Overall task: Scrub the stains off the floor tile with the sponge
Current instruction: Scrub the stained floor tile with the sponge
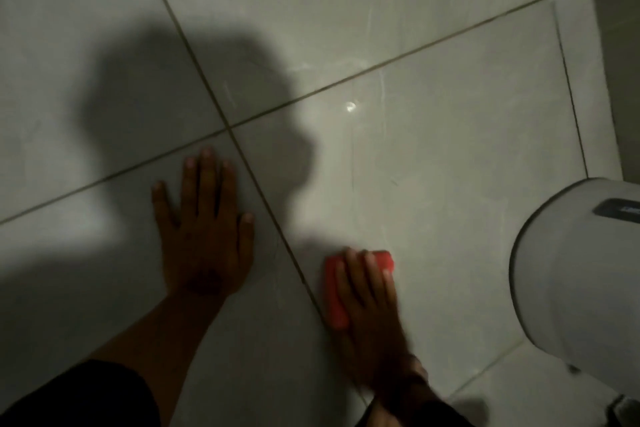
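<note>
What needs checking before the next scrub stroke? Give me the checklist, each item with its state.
1. Right hand pressing on the red sponge: ok.
2. Sponge flat on the floor tile: ok.
3. Left hand spread flat on the neighbouring tile as a brace: ok.
4. Stroke path clear of the white bin at right: ok, apart for now.
5. Stains left on the tile: cannot tell, dim light and glare.

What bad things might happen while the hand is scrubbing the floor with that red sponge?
The tile looks shiny, perhaps wet, so the left hand pressed flat on the floor might slip. The right hand pushing the red sponge could bump the white bin close beside it. In the dim light and big shadow, stains may be missed.
</note>
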`<state>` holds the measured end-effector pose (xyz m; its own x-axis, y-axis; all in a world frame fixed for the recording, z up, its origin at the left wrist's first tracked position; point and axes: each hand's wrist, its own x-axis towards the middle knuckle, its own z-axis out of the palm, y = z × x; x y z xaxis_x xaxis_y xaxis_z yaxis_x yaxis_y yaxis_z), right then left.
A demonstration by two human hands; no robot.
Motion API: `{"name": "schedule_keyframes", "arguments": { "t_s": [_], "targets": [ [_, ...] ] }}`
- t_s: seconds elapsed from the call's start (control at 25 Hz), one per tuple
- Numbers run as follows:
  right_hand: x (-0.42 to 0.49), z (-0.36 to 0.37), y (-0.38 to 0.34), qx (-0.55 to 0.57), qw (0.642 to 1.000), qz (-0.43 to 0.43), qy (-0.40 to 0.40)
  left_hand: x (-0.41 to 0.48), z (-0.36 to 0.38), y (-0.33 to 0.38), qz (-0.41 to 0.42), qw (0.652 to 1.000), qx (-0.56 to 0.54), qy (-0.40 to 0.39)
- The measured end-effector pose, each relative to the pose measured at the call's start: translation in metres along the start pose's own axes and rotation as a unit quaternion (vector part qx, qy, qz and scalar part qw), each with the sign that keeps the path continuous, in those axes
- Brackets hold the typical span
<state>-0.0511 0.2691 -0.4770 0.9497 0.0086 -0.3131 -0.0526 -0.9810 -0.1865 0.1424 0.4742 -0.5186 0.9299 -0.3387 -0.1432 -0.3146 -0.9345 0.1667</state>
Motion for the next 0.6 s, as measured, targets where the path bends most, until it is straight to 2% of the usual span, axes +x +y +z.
{"name": "schedule_keyframes", "arguments": {
  "t_s": [0.08,0.12,0.2,0.24,0.28,0.36,0.44,0.48,0.6],
  "targets": [
    [0.015,-0.015,0.047,0.008,0.999,0.033,-0.015,-0.001,-0.001,0.002,-0.002,1.0,0.002,0.003],
    [0.052,-0.028,0.069,0.019,0.996,0.083,0.002,0.0,-0.001,0.001,-0.001,1.0,0.005,0.004],
    [0.159,-0.062,0.094,0.059,0.979,0.176,0.089,0.0,0.0,0.003,-0.003,1.0,0.014,0.007],
    [0.215,-0.077,0.089,0.07,0.971,0.19,0.123,0.0,0.0,0.003,-0.003,1.0,0.015,0.007],
    [0.26,-0.086,0.07,0.062,0.971,0.181,0.143,0.0,-0.001,0.003,-0.004,1.0,0.012,0.005],
    [0.301,-0.079,0.017,0.038,0.983,0.07,0.166,0.001,-0.002,0.002,-0.007,1.0,0.013,0.0],
    [0.263,-0.053,-0.022,0.035,0.984,-0.059,0.163,0.001,-0.002,0.002,-0.008,1.0,0.015,0.0],
    [0.22,-0.036,-0.031,0.046,0.984,-0.089,0.148,0.001,-0.003,0.003,-0.006,1.0,0.013,0.002],
    [0.062,0.004,-0.035,-0.007,0.994,-0.099,0.041,0.001,-0.003,0.004,-0.008,1.0,0.013,0.005]
  ]
}}
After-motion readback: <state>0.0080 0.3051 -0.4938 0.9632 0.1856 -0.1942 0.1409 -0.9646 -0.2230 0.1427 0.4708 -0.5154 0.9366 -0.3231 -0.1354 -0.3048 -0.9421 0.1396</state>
